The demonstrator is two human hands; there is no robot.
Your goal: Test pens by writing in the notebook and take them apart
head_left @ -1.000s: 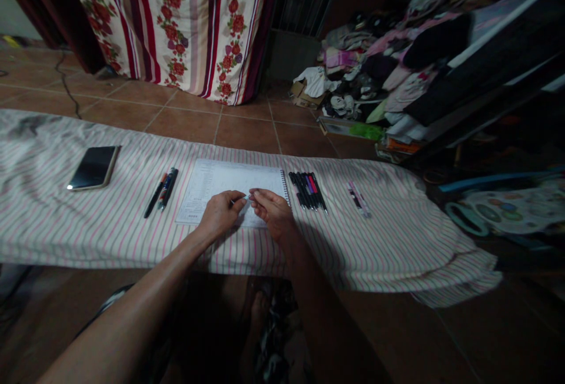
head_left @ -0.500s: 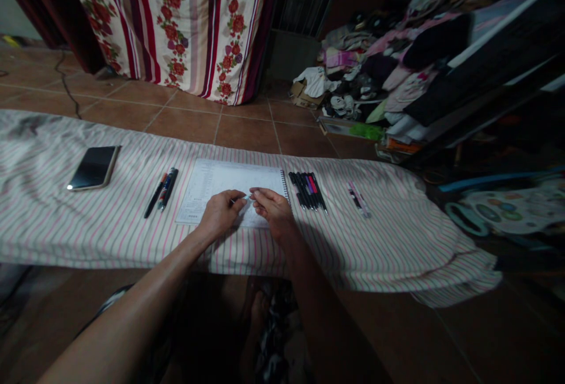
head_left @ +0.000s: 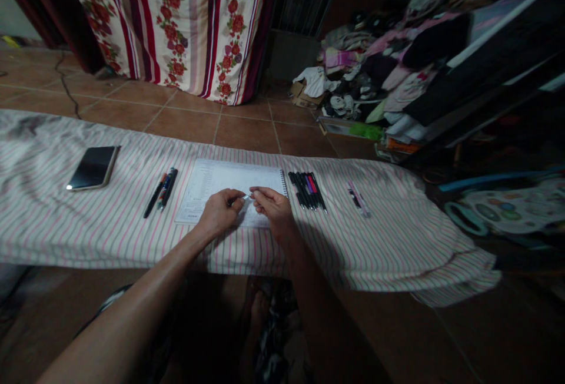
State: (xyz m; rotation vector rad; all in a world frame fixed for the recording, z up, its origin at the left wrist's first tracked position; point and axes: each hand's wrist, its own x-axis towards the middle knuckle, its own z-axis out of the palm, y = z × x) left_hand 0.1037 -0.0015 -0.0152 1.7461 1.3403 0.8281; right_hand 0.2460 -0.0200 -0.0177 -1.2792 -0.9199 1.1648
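My left hand (head_left: 219, 212) and my right hand (head_left: 272, 204) meet above an open spiral notebook (head_left: 216, 175). Both are closed, thumbs pressed to fingers, on a slim pen (head_left: 248, 196). Only a short silvery stretch of it shows between the fingertips, with a dark part inside my left hand; the rest is hidden. Just right of the notebook, several pens (head_left: 308, 191) lie side by side, mostly black, with purple and red among them. On the left side rest a few more pens (head_left: 161, 192), one with an orange end.
Striped cloth (head_left: 375, 242) covers the low surface. A phone (head_left: 94, 167) lies at its left, and a pair of pinkish pens (head_left: 359, 199) at the right. Beyond are a floral curtain (head_left: 198, 25), a tiled floor (head_left: 176, 116) and a heap of clothes (head_left: 388, 60).
The fingertips have shifted very slightly, and a little more of the silvery part shows between them. Everything else lies as before.
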